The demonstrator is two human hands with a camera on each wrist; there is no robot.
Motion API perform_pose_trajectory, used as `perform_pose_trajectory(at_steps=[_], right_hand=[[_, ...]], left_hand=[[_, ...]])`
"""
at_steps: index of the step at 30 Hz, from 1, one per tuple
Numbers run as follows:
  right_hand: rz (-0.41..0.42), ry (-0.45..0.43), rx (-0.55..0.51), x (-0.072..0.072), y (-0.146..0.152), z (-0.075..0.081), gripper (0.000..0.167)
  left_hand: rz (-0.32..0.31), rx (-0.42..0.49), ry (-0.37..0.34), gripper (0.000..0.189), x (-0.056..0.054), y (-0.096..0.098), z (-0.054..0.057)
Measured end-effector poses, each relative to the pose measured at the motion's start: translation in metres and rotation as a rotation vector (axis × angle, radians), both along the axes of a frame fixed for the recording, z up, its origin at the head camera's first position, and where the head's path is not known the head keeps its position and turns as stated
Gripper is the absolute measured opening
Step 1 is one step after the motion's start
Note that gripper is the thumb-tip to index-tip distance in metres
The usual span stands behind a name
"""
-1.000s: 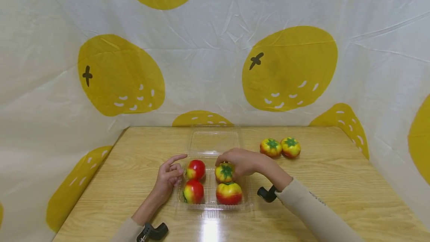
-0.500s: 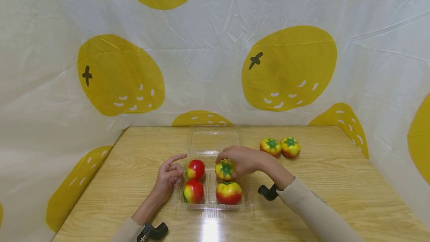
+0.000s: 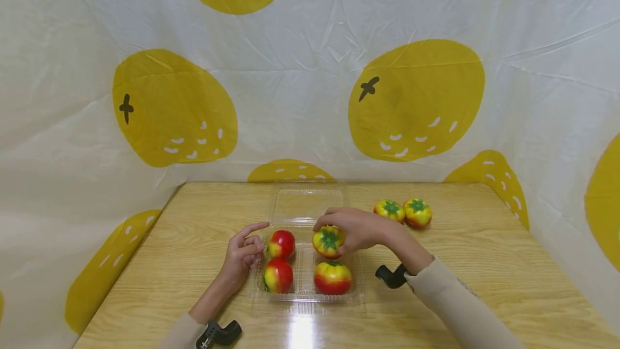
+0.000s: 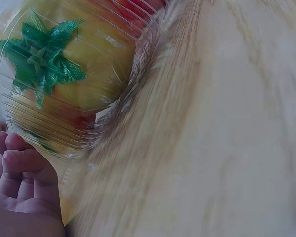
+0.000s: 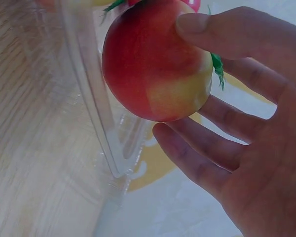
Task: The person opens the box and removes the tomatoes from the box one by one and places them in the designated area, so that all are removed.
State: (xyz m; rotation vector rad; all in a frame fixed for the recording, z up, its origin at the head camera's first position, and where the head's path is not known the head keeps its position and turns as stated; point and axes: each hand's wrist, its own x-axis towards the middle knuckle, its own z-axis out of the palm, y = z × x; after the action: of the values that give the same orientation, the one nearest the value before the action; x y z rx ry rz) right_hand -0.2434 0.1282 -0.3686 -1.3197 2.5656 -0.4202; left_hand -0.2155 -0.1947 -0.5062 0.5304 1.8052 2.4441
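Note:
A clear plastic clamshell container (image 3: 303, 299) lies with its lid laid back on the wooden table. My right hand (image 3: 360, 229) grips a red-yellow artificial tomato (image 3: 328, 241) with a green leafy top, at the container's back right; the right wrist view shows the thumb on this tomato (image 5: 153, 64) and fingers around its far side. Below it sits another tomato (image 3: 332, 278). Two redder ones, a back tomato (image 3: 282, 245) and a front tomato (image 3: 278, 276), fill the left side. My left hand (image 3: 240, 256) holds the container's left edge, its fingertips (image 4: 17, 158) at the ribbed wall.
Two more tomatoes, one (image 3: 389, 210) beside the other (image 3: 417, 213), stand at the table's back right. The transparent lid (image 3: 308, 204) stretches toward the back edge. A white cloth (image 3: 295, 96) printed with yellow fruit encloses the table (image 3: 203, 209).
My right hand has risen slightly and shifted right with the tomato in its grip. The front right tomato has moved a little to the right. The left hand stays in place.

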Motion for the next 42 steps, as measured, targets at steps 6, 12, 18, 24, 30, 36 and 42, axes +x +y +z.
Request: perform_pose_trajectory(at_steps=[6,12,18,24,30,36,42], right_hand=[[-0.011,-0.016,-0.037,0.002,0.006,0.004,0.055],[-0.042,-0.030,-0.071,0.006,0.011,0.011,0.058],[-0.072,-0.034,-0.094,0.010,0.016,0.015,0.059],[-0.089,-0.021,-0.122,0.015,0.022,0.018,0.059],[-0.078,0.022,-0.170,0.020,0.031,0.018,0.058],[-0.079,0.048,-0.210,0.025,0.039,0.016,0.057],[-0.137,0.002,-0.248,0.030,0.050,0.016,0.060]], left_hand=[[0.007,0.003,-0.001,0.050,0.000,0.001,0.000],[0.003,0.005,-0.003,0.050,0.001,0.001,0.000],[0.007,0.004,0.003,0.050,0.000,0.001,-0.001],[0.020,-0.001,-0.014,0.051,0.001,0.001,-0.001],[0.016,-0.001,-0.011,0.050,0.001,0.000,-0.001],[0.005,0.001,0.002,0.050,0.000,0.000,-0.002],[0.011,0.005,-0.007,0.050,0.000,0.000,-0.002]])
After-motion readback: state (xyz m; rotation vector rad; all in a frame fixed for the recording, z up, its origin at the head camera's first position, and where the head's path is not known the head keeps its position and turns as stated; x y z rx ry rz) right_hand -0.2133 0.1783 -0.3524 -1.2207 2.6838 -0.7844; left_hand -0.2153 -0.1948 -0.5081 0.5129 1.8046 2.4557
